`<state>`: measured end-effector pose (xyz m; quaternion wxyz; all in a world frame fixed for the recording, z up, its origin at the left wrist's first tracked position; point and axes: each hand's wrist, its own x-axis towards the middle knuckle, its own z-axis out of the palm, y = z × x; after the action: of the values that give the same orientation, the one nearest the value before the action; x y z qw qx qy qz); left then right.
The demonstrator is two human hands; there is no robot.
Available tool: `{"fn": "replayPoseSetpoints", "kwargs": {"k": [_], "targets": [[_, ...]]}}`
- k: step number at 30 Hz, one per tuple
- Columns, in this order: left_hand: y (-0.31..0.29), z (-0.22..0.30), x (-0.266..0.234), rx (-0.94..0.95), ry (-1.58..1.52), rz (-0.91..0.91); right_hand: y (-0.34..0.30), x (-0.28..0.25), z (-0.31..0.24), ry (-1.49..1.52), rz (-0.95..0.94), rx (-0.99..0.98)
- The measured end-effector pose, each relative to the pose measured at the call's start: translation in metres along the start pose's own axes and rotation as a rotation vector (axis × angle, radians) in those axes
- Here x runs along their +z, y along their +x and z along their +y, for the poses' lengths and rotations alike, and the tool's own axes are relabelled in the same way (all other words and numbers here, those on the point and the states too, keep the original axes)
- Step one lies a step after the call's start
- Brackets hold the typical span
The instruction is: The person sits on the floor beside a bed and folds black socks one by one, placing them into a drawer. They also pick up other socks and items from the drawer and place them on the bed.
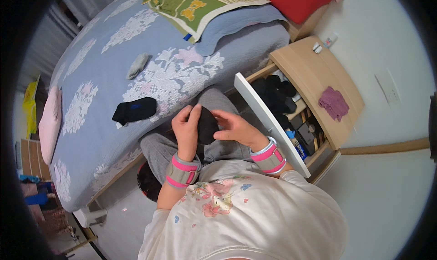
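Between my two hands, over my lap, is a bunched black sock (207, 126). My left hand (185, 127) is closed on its left edge, thumb and fingers pinching the top. The fingers and thumb of my right hand (237, 131) grip the sock's right side. On the bed, left of my hands, lies another black sock (134, 111), flat. Farther back is a small grey sock (137, 65), rolled or folded up. To the right, an open drawer (272, 127) holds black socks (274, 93), small boxes and a dark case (306, 135).
The bed has a blue-grey floral cover (109, 73) and a green patterned blanket (193, 10). A wooden nightstand (309, 64) carries a folded mauve cloth (333, 103) and a white earphone case (317, 47). A wall socket (390, 92) is on the right. A pink pillow (51, 126) lies far left.
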<state>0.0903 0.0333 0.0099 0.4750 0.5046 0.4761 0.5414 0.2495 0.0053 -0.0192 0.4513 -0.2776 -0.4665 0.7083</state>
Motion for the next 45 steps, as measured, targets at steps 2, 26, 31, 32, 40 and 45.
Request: {"fn": "replayPoseSetpoints", "kwargs": {"k": [2, 26, 31, 32, 40, 45], "targets": [[0.006, -0.008, 0.023, 0.009, 0.083, -0.116, -0.015, -0.023, 0.011, -0.158, 0.135, 0.015], [0.044, -0.068, -0.043, 0.452, 0.793, 0.120, -0.075, -0.200, 0.019, -1.702, 0.876, 0.125], [0.077, -0.078, -0.102, 0.519, 1.092, 0.325, 0.009, -0.149, -0.040, -1.904, 0.932, -0.151], [0.087, -0.080, -0.114, 0.519, 1.130, 0.337, 0.031, -0.142, -0.048, -1.847, 0.829, -0.296], [0.161, -0.083, -0.172, 0.443, 1.294, 0.091, 0.263, -0.087, -0.038, -1.097, 0.179, -0.407], [0.168, -0.080, -0.176, 0.416, 1.182, 0.063, 0.410, -0.109, 0.004, -1.217, 0.255, -0.509]]}}
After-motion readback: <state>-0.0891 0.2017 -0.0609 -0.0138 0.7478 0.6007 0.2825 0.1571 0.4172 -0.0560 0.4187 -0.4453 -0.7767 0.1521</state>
